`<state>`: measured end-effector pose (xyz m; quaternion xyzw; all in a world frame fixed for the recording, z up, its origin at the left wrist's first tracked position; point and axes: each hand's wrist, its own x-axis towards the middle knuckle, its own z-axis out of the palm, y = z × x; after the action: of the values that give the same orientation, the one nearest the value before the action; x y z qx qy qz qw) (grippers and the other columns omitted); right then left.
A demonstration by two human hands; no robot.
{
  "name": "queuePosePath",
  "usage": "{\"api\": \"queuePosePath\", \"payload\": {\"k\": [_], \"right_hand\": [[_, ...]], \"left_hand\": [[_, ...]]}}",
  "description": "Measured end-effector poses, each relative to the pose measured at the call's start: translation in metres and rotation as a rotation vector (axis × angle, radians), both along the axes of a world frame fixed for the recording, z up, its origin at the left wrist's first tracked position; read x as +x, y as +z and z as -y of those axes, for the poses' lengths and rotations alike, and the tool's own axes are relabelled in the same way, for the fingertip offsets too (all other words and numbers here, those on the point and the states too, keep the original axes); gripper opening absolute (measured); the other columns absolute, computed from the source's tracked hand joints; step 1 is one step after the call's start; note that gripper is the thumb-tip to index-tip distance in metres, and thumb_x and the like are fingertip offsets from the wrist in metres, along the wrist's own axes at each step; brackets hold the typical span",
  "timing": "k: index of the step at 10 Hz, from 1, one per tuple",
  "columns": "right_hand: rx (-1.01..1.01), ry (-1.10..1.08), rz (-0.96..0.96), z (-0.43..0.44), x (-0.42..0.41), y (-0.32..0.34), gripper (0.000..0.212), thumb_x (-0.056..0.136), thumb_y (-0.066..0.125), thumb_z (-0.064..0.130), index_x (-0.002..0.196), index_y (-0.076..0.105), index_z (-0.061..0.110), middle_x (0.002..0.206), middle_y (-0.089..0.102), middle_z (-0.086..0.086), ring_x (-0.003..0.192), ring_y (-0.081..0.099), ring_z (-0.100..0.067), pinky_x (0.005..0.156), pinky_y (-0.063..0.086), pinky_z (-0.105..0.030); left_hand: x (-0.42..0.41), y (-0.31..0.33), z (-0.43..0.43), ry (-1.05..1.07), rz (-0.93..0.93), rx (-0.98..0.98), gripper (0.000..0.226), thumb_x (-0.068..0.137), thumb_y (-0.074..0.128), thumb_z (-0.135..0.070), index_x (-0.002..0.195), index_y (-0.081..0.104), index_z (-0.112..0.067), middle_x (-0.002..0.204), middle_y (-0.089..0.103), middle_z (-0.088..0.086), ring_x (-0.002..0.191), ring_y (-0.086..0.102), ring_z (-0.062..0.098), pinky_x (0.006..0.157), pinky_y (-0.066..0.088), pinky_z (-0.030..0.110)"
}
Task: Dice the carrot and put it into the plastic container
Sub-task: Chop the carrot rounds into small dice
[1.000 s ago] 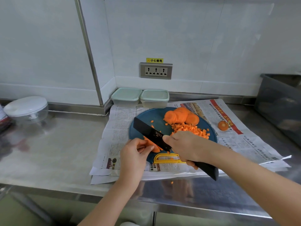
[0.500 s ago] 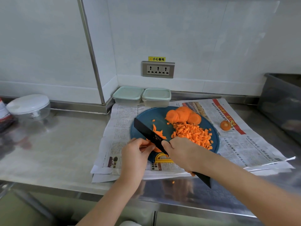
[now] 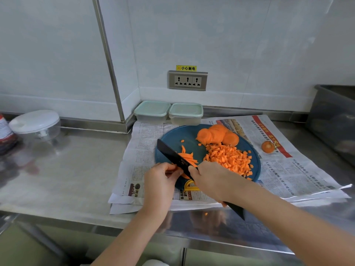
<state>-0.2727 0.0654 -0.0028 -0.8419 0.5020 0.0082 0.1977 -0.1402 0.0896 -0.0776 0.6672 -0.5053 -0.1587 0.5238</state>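
Observation:
A round blue cutting board [image 3: 172, 137] lies on newspaper. At its far side sit several round carrot slices [image 3: 217, 134], with a heap of diced carrot [image 3: 229, 158] just in front of them. Thin carrot strips [image 3: 187, 156] lie beside the black knife [image 3: 173, 155]. My right hand [image 3: 211, 179] grips the knife's handle, blade pointing far-left across the board. My left hand [image 3: 160, 178] pinches a carrot piece against the blade's near side; that piece is mostly hidden. Two lidded plastic containers [image 3: 151, 111] [image 3: 186, 113] stand against the wall behind the board.
A carrot end [image 3: 267, 146] lies on the newspaper [image 3: 288, 166] to the right. A clear round tub with a white lid [image 3: 35, 124] stands far left on the steel counter [image 3: 67, 169]. A dark bin [image 3: 334, 120] stands at the right edge. A wall socket [image 3: 187, 81] is above the containers.
The knife has worked through the carrot piece under my left hand, and fresh thin strips now lie beside the blade. Both hands have stayed at the board's near edge.

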Motion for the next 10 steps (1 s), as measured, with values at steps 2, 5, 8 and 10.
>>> {"api": "queuePosePath", "payload": {"k": [2,5,8,10], "right_hand": [[0.016,-0.013,0.010,0.002,0.000,-0.003,0.041,0.105,0.020,0.032,0.066,0.032,0.023,0.067,0.041,0.001,0.055,0.037,-0.010,0.054,0.035,-0.023],[0.056,-0.112,0.188,0.003,0.007,-0.005,0.036,0.105,0.023,0.019,0.070,0.029,0.019,0.074,0.046,-0.003,0.065,0.056,-0.018,0.056,0.050,-0.034],[0.446,-0.164,0.290,0.020,-0.015,0.006,0.050,0.101,0.033,0.045,0.068,0.044,0.009,0.049,0.045,-0.006,0.036,0.041,-0.018,0.039,0.040,-0.023],[0.513,-0.216,0.397,0.027,-0.038,0.032,0.047,0.099,0.034,0.051,0.074,0.045,0.013,0.048,0.041,-0.001,0.037,0.037,-0.015,0.041,0.037,-0.024]], "left_hand": [[0.000,0.000,-0.001,0.004,0.012,0.010,0.012,0.083,0.073,-0.016,0.093,0.075,-0.011,0.084,0.072,-0.004,0.075,0.064,0.002,0.067,0.045,0.005],[-0.002,0.001,-0.003,-0.023,0.056,-0.014,0.007,0.080,0.076,-0.020,0.086,0.076,-0.017,0.077,0.071,-0.009,0.071,0.064,0.000,0.068,0.051,0.016],[0.000,-0.010,0.001,-0.048,0.103,-0.035,0.008,0.080,0.075,-0.019,0.085,0.070,-0.022,0.082,0.066,-0.008,0.072,0.062,0.001,0.066,0.049,0.012],[0.011,-0.003,0.004,-0.149,0.118,0.075,0.026,0.072,0.079,-0.031,0.094,0.066,-0.028,0.093,0.065,-0.013,0.084,0.062,0.000,0.078,0.053,0.020]]}}
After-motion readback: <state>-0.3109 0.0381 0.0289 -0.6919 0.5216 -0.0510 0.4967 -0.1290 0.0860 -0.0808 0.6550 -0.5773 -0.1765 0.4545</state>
